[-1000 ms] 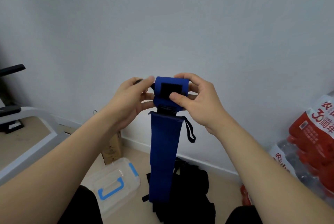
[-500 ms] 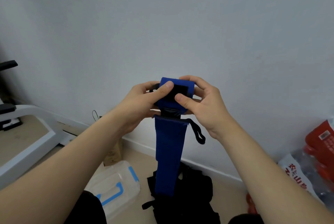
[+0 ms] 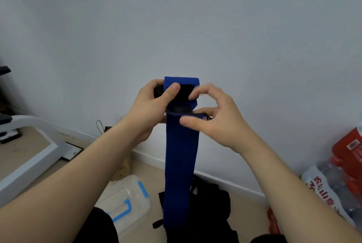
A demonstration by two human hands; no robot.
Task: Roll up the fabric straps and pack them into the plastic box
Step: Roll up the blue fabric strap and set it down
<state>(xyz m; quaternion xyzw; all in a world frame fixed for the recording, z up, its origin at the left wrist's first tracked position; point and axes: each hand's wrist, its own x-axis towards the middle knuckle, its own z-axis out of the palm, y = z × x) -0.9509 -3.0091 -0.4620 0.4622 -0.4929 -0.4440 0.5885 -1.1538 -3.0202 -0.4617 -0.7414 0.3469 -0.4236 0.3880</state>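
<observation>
A blue fabric strap [image 3: 181, 154] hangs down in front of me, its top end folded over into a small roll with a black patch facing me. My left hand [image 3: 154, 105] grips the roll from the left, thumb pressed on its front. My right hand [image 3: 213, 117] pinches the strap from the right, index finger on the black patch and thumb on the flat part just below the roll. The clear plastic box [image 3: 127, 201] with a blue handle and latches lies closed on the floor at lower left.
A black bag [image 3: 207, 209] lies on the floor behind the hanging strap. A pack of water bottles [image 3: 340, 180] stands at the right by the wall. A white machine frame [image 3: 29, 144] and a brown paper bag [image 3: 123, 166] are at the left.
The roll has turned over once more, shortening the hanging part. My right thumb moved from the black patch down onto the flat strap below. The black loop at the right is now mostly hidden.
</observation>
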